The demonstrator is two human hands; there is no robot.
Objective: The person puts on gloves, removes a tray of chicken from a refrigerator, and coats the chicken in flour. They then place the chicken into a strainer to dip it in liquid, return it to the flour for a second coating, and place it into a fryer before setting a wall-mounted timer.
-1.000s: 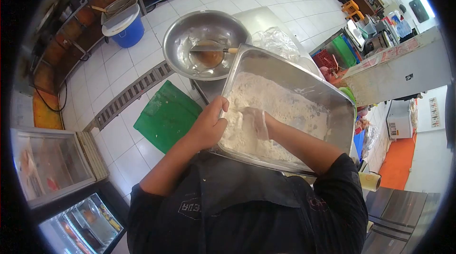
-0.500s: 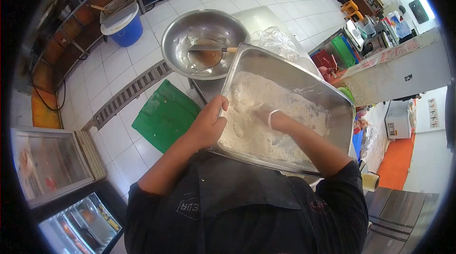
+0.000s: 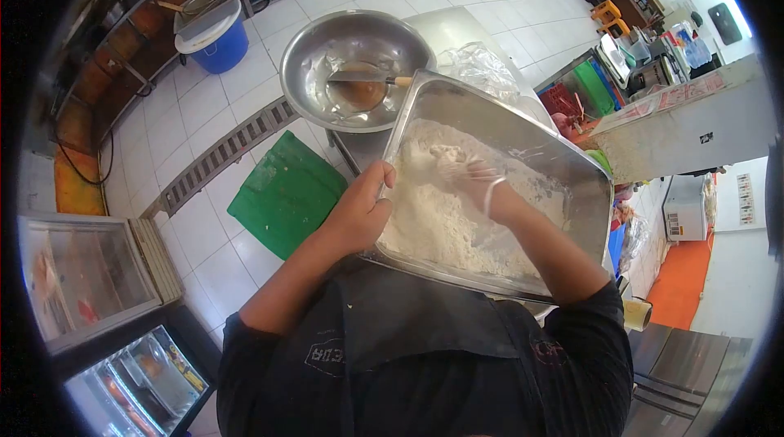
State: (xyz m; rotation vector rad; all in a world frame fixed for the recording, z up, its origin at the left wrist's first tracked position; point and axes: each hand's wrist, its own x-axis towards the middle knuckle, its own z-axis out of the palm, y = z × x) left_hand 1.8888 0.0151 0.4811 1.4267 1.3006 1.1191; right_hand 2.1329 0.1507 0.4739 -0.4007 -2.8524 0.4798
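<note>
My left hand (image 3: 365, 204) is closed over the left rim of a deep rectangular steel pan (image 3: 600, 212), thumb on the near side. White flour (image 3: 433, 225) covers the pan's floor, heaped toward the left and near side. Inside the pan, my right hand (image 3: 482, 180) wears a clear plastic glove with a pale band at the wrist. Its fingers are curled on a flour-coated lump (image 3: 447, 155), whose kind I cannot make out. Beyond the pan's far left corner, a knife (image 3: 359, 76) with a wooden handle lies across a round steel bowl (image 3: 298, 90).
A crumpled clear plastic bag (image 3: 482, 69) lies on the steel table (image 3: 449, 26) behind the pan. To the left stand a green crate-like object (image 3: 286, 196) and a blue bucket (image 3: 222, 49). A floor drain grate (image 3: 224, 155) crosses the tiles.
My right hand has turned and come up a little out of the flour, with a coated lump now showing at its fingers. My left hand keeps its hold on the pan rim.
</note>
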